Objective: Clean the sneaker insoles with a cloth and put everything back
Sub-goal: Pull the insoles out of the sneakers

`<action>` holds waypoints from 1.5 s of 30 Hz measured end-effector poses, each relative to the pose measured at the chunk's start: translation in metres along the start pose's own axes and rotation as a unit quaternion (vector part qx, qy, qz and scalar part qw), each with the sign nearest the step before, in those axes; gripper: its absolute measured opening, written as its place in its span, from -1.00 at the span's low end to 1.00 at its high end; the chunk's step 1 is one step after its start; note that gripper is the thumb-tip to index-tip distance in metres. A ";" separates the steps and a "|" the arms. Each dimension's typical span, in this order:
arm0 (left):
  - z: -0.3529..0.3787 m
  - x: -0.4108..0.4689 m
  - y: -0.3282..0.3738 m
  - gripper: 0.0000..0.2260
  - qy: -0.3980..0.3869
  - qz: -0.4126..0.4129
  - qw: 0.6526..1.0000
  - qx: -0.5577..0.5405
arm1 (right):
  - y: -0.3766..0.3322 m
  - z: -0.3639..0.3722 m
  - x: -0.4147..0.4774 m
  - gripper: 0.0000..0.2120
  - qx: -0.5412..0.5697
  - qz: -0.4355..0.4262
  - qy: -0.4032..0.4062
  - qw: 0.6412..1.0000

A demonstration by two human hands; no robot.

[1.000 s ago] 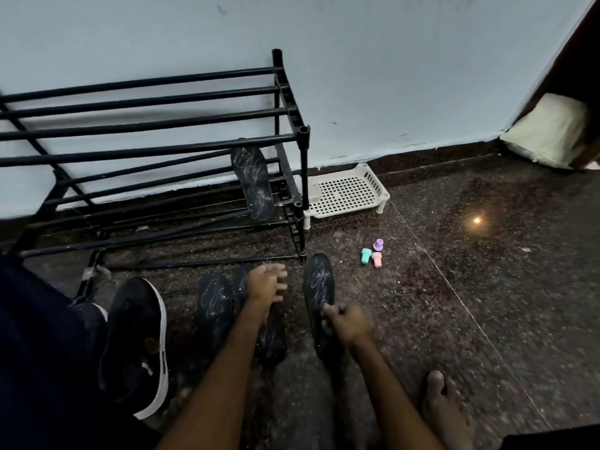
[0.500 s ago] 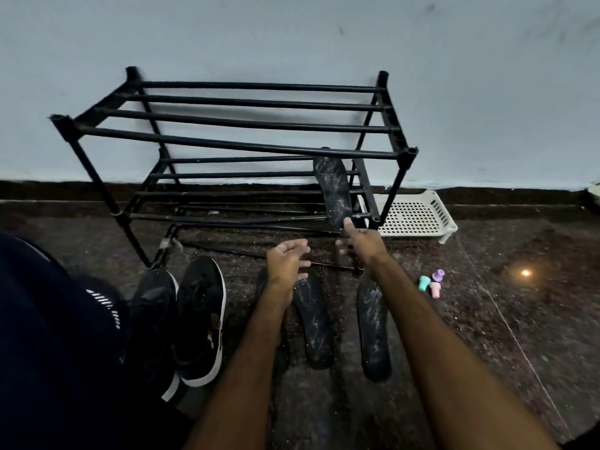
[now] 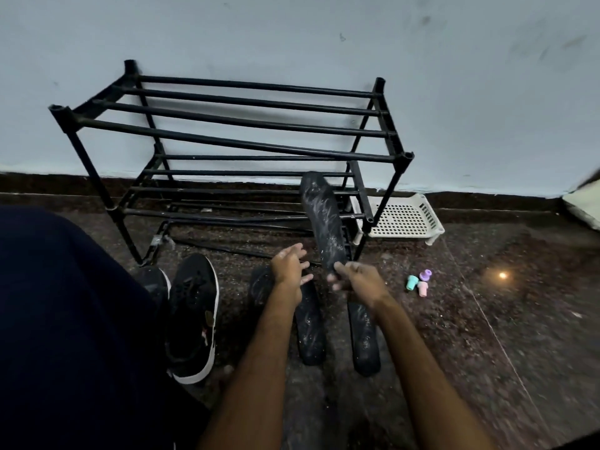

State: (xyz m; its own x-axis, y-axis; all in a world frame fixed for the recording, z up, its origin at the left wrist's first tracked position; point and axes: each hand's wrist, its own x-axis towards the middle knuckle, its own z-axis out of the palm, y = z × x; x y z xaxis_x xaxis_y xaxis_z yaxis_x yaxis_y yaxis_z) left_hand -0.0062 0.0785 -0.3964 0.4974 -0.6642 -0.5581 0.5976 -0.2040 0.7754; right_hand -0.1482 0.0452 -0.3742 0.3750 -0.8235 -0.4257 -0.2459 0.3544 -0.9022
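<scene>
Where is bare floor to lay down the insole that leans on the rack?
Bare floor lies right of the rightmost flat insole, on the near side of the small coloured caps. The rack's top bars are bare too. Crowded: the strip from the sneakers to that insole.

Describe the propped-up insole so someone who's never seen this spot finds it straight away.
Find the black metal-bar shoe rack against the pale wall. At its right end a dark white-streaked insole leans against the lower bars, its lower end pinched by the right hand. The other insoles lie flat on the floor.
</scene>
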 end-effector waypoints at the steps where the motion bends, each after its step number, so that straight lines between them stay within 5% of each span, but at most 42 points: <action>1: 0.002 -0.001 -0.006 -0.70 -0.004 -0.012 1.000 -0.005 | 0.009 -0.008 -0.010 -0.79 -0.018 0.005 -0.015 1.000; 10: 0.014 -0.008 -0.046 -0.34 -0.005 -0.063 0.998 0.028 | 0.085 -0.073 -0.066 -0.71 -0.117 0.085 -0.071 0.987; 21: 0.074 -0.051 -0.118 -0.32 -0.137 -0.138 0.967 0.167 | 0.158 -0.132 -0.110 -0.70 -0.096 0.184 -0.042 0.977; 31: 0.118 -0.047 -0.168 -0.42 -0.210 -0.162 0.920 0.290 | 0.187 -0.161 -0.092 -0.77 -0.013 0.180 0.081 0.980; 38: 0.109 -0.036 -0.187 -0.55 -0.217 -0.158 0.883 0.386 | 0.212 -0.171 -0.072 -0.79 -0.116 0.231 0.070 0.964; 45: 0.103 -0.036 -0.178 -0.77 -0.172 -0.103 0.899 0.389 | 0.214 -0.178 -0.068 -0.57 -0.238 0.254 0.069 0.935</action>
State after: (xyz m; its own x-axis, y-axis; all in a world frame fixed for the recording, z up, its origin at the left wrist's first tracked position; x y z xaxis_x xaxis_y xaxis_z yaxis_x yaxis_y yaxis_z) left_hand -0.1954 0.0648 -0.4834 0.1224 -0.7103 -0.6932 -0.0321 -0.7009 0.7125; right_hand -0.3849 0.0983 -0.5261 -0.0088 -0.6633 -0.7483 -0.7426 0.5055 -0.4393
